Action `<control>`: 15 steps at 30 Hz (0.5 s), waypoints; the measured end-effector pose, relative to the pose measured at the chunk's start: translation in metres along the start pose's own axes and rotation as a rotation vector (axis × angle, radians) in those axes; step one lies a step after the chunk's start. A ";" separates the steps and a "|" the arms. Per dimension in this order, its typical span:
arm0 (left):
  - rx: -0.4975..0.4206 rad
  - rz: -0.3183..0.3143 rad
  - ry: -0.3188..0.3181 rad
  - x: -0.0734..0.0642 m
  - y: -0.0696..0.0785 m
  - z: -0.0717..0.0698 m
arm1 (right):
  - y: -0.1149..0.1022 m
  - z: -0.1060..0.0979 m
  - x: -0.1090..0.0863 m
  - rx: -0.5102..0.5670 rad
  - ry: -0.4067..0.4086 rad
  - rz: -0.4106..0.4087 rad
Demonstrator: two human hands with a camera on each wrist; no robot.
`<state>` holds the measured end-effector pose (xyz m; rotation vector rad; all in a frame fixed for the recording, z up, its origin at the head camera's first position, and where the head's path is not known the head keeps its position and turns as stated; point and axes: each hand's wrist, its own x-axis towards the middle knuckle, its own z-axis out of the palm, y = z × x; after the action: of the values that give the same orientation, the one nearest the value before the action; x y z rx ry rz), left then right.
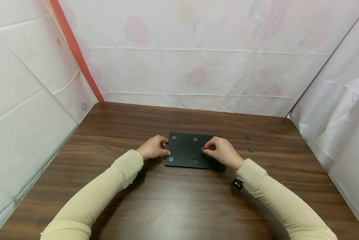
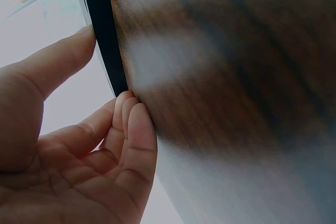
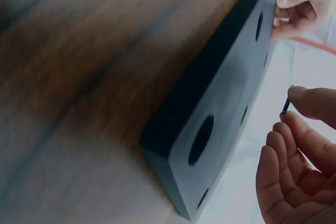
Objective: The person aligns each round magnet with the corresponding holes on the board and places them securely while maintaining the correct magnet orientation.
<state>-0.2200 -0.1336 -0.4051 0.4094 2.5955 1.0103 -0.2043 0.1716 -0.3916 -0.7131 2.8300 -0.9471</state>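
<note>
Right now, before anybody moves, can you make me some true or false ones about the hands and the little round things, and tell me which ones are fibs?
1. The right hand pinches a small dark disc. True.
2. The left hand touches the edge of a black board. True.
3. The board is shaped like a circle. False: it is a rectangle.
4. Two loose discs lie on the brown table, to the right of the board. True.
5. The left hand is lifting a disc too. False: no disc shows in it; it is at the board's edge.
6. Both sleeves are bright red. False: the sleeves are pale cream.
</note>
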 end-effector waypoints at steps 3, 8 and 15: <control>-0.003 -0.003 -0.001 0.001 -0.001 0.000 | -0.002 0.005 0.001 -0.007 -0.023 -0.021; -0.004 -0.005 -0.003 0.001 -0.001 0.000 | -0.005 0.012 0.001 -0.027 -0.066 -0.048; -0.006 0.000 -0.002 0.002 -0.003 0.000 | -0.007 0.021 -0.001 -0.028 -0.096 -0.082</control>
<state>-0.2223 -0.1351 -0.4077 0.4082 2.5901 1.0163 -0.1961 0.1553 -0.4042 -0.8592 2.7549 -0.8616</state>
